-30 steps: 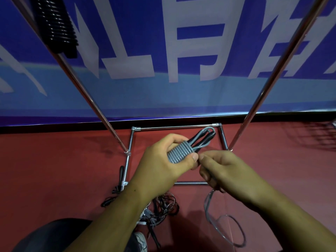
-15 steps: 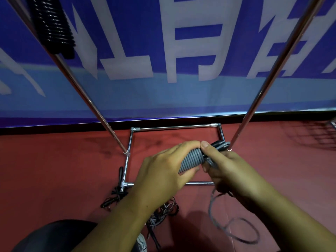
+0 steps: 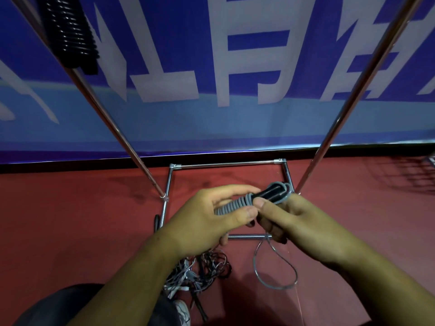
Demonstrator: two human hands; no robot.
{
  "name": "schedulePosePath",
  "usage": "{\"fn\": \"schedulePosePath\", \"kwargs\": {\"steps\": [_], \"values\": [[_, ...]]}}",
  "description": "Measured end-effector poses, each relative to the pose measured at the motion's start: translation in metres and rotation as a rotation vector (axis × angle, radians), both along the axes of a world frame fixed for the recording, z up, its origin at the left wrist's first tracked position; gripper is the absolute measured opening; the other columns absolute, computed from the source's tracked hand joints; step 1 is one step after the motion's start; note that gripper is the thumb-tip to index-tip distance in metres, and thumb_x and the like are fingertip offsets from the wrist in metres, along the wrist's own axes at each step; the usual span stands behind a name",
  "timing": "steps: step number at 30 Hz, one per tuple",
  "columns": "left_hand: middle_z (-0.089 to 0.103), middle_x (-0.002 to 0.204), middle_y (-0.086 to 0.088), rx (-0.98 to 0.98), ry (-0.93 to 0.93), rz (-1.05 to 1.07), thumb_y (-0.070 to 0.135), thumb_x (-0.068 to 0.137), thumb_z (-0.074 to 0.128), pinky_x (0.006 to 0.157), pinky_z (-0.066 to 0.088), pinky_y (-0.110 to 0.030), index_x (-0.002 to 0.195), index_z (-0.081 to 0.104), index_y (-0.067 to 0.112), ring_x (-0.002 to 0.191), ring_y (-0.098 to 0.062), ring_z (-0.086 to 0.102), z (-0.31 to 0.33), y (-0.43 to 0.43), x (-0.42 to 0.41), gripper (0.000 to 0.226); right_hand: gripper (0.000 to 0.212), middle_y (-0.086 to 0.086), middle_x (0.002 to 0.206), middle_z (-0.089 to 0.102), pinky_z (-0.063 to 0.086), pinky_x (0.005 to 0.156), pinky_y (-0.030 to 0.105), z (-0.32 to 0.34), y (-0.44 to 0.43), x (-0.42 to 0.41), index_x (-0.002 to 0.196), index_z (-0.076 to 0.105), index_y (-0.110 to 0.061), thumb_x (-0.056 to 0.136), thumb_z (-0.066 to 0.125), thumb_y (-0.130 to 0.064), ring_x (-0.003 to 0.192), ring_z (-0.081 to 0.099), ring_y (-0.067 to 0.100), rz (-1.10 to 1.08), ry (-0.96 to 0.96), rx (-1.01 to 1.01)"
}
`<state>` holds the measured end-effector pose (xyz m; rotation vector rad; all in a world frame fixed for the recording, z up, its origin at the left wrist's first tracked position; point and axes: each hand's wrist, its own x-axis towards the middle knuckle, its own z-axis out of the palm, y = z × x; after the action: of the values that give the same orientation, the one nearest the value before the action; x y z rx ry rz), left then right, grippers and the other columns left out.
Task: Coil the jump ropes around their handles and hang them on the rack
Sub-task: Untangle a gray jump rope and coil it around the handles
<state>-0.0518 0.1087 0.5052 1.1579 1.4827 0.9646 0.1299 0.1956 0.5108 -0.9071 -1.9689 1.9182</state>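
Note:
My left hand [image 3: 207, 222] grips a pair of black jump-rope handles wound with grey rope coils [image 3: 235, 204]. My right hand [image 3: 294, 222] pinches the rope at the handles' black ends [image 3: 273, 192], thumb on top. A loose grey loop of the same rope [image 3: 275, 274] hangs below my right hand toward the floor. A coiled black jump rope [image 3: 73, 31] hangs at the upper left by the chrome rack's left pole [image 3: 113, 128].
The rack's right pole [image 3: 353, 100] slants up at the right, and its base frame [image 3: 226, 164] lies on the red floor under my hands. A tangle of black and grey ropes [image 3: 200, 271] lies near my shoe [image 3: 182, 311]. A blue banner [image 3: 235, 67] covers the wall behind.
My right hand has come round the handles with the rope, laying on more wrap. The hanging loop has grown shorter and moved left. The handle ends now point up to the right.

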Motion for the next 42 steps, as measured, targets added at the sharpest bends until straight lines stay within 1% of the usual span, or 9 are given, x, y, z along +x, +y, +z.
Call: {"fn": "schedulePosePath", "kwargs": {"steps": [4,7,14,22,28,33,36,39,42], "values": [[0.075,0.096,0.017,0.082,0.124,0.111,0.024,0.086,0.081,0.064,0.052,-0.016,0.118,0.073,0.034,0.069,0.002,0.066,0.0,0.001,0.001,0.034,0.05,0.002,0.062,0.043,0.028,0.056,0.042,-0.006,0.001,-0.001,0.067,0.053,-0.014,0.097,0.053,-0.054,0.059,0.034,0.021,-0.014,-0.025,0.104],[0.074,0.106,0.019,0.146,0.245,0.154,0.025,0.083,0.085,0.082,0.058,-0.023,0.116,0.072,0.038,0.096,-0.003,0.071,-0.001,-0.001,0.001,0.038,0.055,0.005,0.066,0.046,0.03,0.056,0.04,-0.01,0.001,-0.002,0.073,0.055,-0.006,0.098,0.056,-0.055,0.06,0.036,0.02,-0.052,-0.027,0.106],[0.075,0.099,0.013,0.192,0.285,0.223,0.025,0.081,0.085,0.078,0.06,-0.036,0.11,0.069,0.04,0.086,-0.011,0.073,-0.006,0.0,0.007,0.037,0.051,-0.004,0.068,0.06,0.042,0.063,0.03,-0.01,-0.003,-0.006,0.08,0.063,-0.01,0.098,0.045,-0.054,0.063,0.049,0.014,-0.079,-0.087,-0.008],[0.075,0.094,0.018,0.195,0.31,0.318,0.022,0.08,0.086,0.065,0.055,-0.019,0.107,0.066,0.039,0.077,-0.005,0.072,-0.009,0.005,0.008,0.038,0.042,0.002,0.059,0.062,0.042,0.051,0.021,-0.016,-0.004,-0.006,0.083,0.073,-0.011,0.105,0.047,-0.036,0.05,0.051,0.015,-0.135,-0.085,-0.009],[0.073,0.101,0.019,0.201,0.336,0.293,0.02,0.081,0.085,0.076,0.056,-0.021,0.109,0.066,0.037,0.089,-0.004,0.071,-0.01,0.006,0.008,0.038,0.026,0.007,0.069,0.07,0.055,0.056,0.024,-0.019,-0.006,-0.01,0.085,0.072,0.0,0.103,0.055,-0.01,0.058,0.064,0.015,-0.203,0.03,-0.149],[0.072,0.104,0.019,0.22,0.402,0.254,0.023,0.082,0.085,0.077,0.056,-0.027,0.111,0.063,0.039,0.091,-0.006,0.07,-0.012,0.006,0.007,0.04,0.034,-0.002,0.053,0.051,0.031,0.045,0.023,-0.024,-0.003,-0.007,0.076,0.07,-0.002,0.102,0.058,-0.022,0.047,0.038,0.012,-0.217,-0.05,0.073],[0.067,0.108,0.022,0.322,0.603,0.243,0.026,0.08,0.086,0.078,0.053,-0.029,0.112,0.061,0.04,0.095,-0.006,0.064,-0.017,0.007,0.01,0.043,0.055,0.015,0.061,0.031,0.024,0.051,0.029,-0.021,-0.006,-0.007,0.075,0.068,-0.001,0.1,0.057,-0.048,0.054,0.029,0.013,-0.221,-0.052,0.201],[0.065,0.116,0.024,0.455,0.829,0.237,0.024,0.078,0.085,0.081,0.051,-0.036,0.117,0.059,0.038,0.099,-0.01,0.057,-0.022,0.006,0.02,0.049,0.063,0.014,0.062,0.022,0.019,0.049,0.029,-0.015,-0.013,-0.011,0.046,0.051,-0.018,0.093,0.054,-0.06,0.054,0.021,0.016,-0.298,0.003,0.155],[0.064,0.13,0.024,0.519,0.853,0.253,0.021,0.081,0.083,0.086,0.052,-0.041,0.124,0.061,0.035,0.106,-0.011,0.055,-0.026,0.004,0.027,0.05,0.061,0.005,0.055,0.023,0.019,0.044,0.024,-0.015,-0.013,-0.013,0.048,0.036,-0.021,0.092,0.056,-0.057,0.049,0.018,0.016,-0.399,0.022,0.027]]}}
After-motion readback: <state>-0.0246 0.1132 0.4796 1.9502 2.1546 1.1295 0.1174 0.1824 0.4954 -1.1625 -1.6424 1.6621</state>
